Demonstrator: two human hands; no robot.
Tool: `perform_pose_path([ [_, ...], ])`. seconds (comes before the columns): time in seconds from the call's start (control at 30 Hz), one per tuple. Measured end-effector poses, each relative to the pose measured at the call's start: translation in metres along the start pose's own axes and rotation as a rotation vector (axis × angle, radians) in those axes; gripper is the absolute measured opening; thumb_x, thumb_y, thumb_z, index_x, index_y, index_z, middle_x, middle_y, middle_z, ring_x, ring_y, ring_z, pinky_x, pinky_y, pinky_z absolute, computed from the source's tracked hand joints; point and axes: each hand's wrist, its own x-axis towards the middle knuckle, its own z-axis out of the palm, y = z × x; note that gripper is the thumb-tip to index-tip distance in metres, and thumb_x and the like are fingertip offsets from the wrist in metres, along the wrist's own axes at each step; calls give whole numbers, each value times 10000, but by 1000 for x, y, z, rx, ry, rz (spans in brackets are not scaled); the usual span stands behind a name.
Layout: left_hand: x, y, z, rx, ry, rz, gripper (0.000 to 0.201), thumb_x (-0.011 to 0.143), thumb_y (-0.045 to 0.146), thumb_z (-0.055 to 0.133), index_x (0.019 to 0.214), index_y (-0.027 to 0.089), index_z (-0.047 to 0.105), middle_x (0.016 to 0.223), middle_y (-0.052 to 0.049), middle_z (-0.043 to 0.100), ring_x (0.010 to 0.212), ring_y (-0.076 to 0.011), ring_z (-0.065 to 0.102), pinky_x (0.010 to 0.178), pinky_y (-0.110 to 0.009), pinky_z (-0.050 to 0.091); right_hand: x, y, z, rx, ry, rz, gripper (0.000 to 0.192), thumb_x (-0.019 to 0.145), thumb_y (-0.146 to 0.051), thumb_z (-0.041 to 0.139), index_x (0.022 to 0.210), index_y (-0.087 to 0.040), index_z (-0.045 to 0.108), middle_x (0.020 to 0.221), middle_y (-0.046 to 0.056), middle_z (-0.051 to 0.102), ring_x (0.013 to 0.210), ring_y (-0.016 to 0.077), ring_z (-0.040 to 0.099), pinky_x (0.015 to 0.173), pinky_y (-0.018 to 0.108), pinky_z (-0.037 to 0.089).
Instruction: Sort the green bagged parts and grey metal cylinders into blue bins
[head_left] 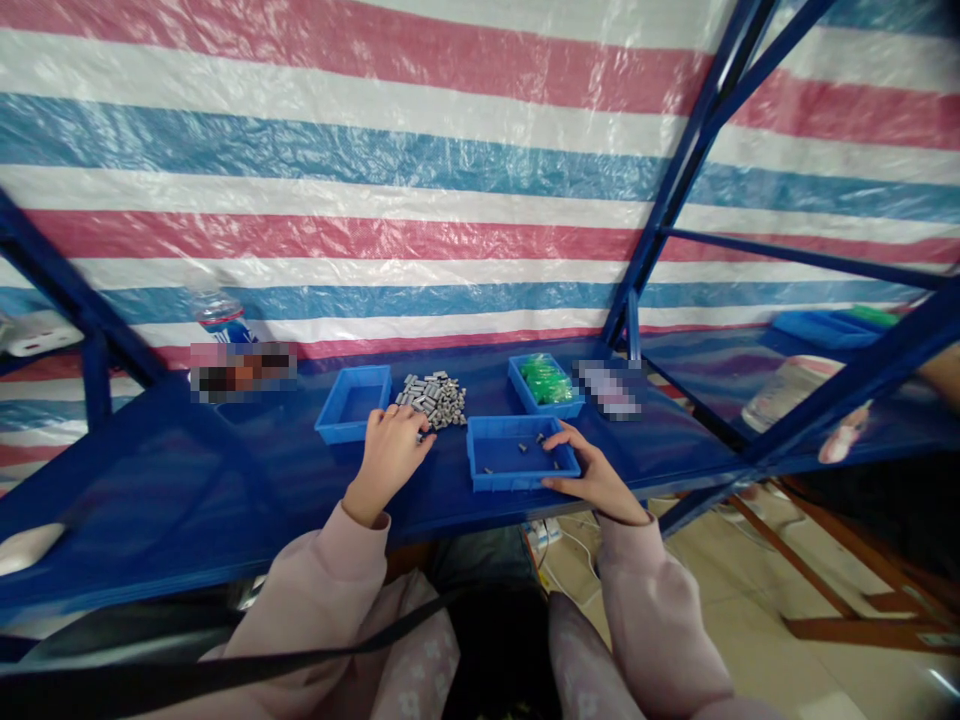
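My left hand rests on the blue shelf at the near edge of a pile of small grey metal parts, fingers curled over a few of them. My right hand grips the right front corner of a blue tray that holds a few loose grey parts. Both arms wear pale pink sleeves.
An empty-looking blue tray stands left of the pile. Another blue tray with green pieces sits behind. A water bottle stands at the back left. Blue frame posts rise at right, and a white tub sits beyond them.
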Motion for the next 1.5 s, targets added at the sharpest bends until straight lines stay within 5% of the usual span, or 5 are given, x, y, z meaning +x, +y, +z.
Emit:
perform_pose_path([
  [0.5,0,1,17,-25,-60,49,169,885,217,566,794,199,708,955,-81,647,975,-262,568,879,-434,349,1,-2,0,-37,-10,-7,436,640,-404,840,971,-257,598,1263,78,592,1444,308,259,1167,489,203],
  [0.8,11,25,1,-263,303,103,210,962,324,491,980,226,676,1016,-62,606,991,-218,564,899,-379,373,2,-2,-1,-33,-12,-13,439,631,-407,847,968,-254,610,1259,83,596,1424,319,301,1159,482,238],
  [1.07,21,52,4,-382,32,480,191,957,285,506,953,214,684,1050,-58,607,1009,-195,582,902,-347,433,3,-6,-2,-30,-18,-18,440,624,-402,853,960,-247,614,1297,82,578,1389,323,361,1150,479,258],
  [1.33,44,11,4,-351,67,274,291,972,227,416,1201,208,594,1205,-93,615,1129,-238,576,981,-408,442,3,-3,-2,-41,-26,-30,437,637,-408,844,968,-254,604,1237,74,613,1413,312,324,1159,487,244],
  [1.5,55,-19,14,-319,197,97,409,939,131,371,1325,188,493,1247,-103,610,1146,-231,567,950,-381,439,3,-2,-2,-47,-16,-20,455,624,-423,848,972,-255,607,1264,74,599,1419,319,313,1161,484,239],
])
